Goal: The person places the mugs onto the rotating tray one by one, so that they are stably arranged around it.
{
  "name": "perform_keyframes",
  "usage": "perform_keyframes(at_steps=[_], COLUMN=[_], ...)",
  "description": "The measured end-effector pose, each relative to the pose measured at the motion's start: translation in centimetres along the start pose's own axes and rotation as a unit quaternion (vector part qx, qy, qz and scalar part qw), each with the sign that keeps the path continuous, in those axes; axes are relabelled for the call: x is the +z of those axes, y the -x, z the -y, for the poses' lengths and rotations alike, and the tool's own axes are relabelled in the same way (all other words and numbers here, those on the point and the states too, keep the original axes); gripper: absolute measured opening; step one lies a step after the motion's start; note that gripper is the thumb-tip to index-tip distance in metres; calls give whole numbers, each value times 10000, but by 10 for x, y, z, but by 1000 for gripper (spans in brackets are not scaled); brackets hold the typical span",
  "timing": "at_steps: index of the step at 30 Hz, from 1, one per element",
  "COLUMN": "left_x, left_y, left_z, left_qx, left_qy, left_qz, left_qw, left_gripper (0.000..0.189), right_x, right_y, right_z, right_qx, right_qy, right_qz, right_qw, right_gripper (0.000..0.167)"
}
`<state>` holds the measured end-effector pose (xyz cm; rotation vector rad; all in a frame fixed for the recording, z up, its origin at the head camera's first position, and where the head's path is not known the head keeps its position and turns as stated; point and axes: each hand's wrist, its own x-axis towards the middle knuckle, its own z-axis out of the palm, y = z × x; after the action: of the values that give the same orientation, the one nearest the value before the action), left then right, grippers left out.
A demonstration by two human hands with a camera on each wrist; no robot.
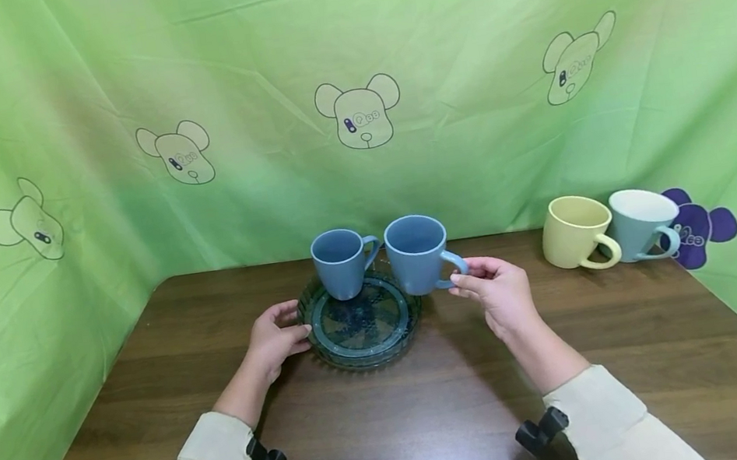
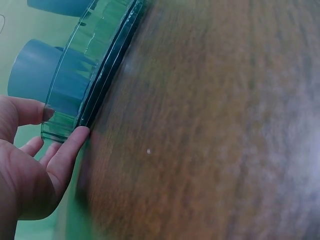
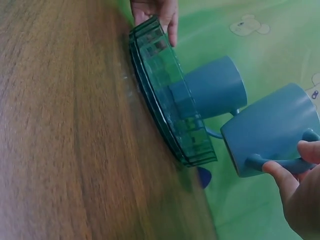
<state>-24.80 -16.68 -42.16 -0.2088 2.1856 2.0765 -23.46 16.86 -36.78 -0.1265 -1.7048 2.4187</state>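
Observation:
A clear blue-green tray point(image 1: 362, 355) with a raised, ribbed rim sits on the table. My left hand point(image 1: 276, 339) holds its left edge, with fingers on the rim and one touching low on its side point(image 2: 107, 55). Upright in the back of the tray stands a blue mug point(image 1: 339, 269), its handle to the right. My right hand point(image 1: 501, 296) grips the handle of a second blue mug point(image 1: 415, 261) and holds it upright at the tray's back right edge. In the right wrist view this mug point(image 3: 272, 127) is raised, its base apart from the tray.
Toward the table's back right stand a yellow mug point(image 1: 571, 237) and a light blue mug with a white inside point(image 1: 629, 233), side by side, handles facing right. A green printed curtain point(image 1: 370, 190) hangs behind the wooden table point(image 1: 397, 430).

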Motion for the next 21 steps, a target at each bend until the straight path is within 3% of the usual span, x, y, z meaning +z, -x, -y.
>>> perform_keyframes(at_steps=[21], left_x=[2], left_y=[1], left_z=[0], left_qx=[-50], left_qy=[-23], left_qz=[-78], left_qw=[10000], left_gripper=[55], right_x=[24], right_y=[-5], right_z=[-19], right_qx=[131], right_qy=[92], right_qz=[-33], right_qw=[9999], right_gripper=[21])
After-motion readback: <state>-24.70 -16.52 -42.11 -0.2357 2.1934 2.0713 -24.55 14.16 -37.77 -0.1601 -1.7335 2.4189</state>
